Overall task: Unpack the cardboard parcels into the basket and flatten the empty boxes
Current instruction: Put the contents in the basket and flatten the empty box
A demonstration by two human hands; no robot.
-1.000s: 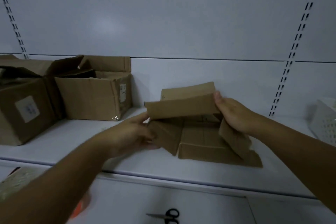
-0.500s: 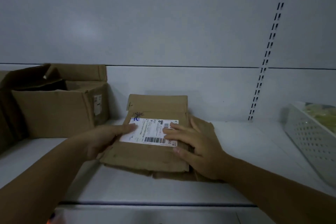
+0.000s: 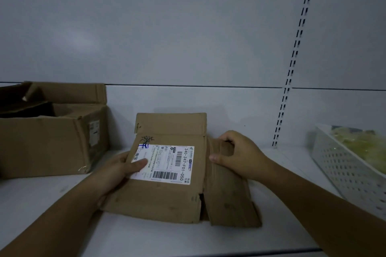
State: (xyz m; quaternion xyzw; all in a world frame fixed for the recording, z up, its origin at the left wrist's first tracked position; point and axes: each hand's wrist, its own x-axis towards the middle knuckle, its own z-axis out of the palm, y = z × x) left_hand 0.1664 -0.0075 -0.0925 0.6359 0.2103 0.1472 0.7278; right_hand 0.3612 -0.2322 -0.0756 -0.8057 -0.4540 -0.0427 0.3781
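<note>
A flattened brown cardboard box (image 3: 165, 200) with a white shipping label lies on the white shelf (image 3: 62, 225) in front of me. My left hand (image 3: 121, 171) grips its left edge, thumb on the label. My right hand (image 3: 238, 156) holds a folded side flap (image 3: 227, 194) at the box's right, fingers curled over the flap's top edge. At the far right stands a white perforated basket (image 3: 344, 169) with pale green packets inside.
An open brown cardboard box (image 3: 52, 142) stands at the left on the shelf, flaps up. A slotted upright rail (image 3: 292, 69) runs down the grey back wall. The shelf's front edge crosses the bottom of the view.
The box went from half-folded and held up to lying flat, label up. My right hand moved from pressing on the label to gripping the right flap. The view shifted right and closer.
</note>
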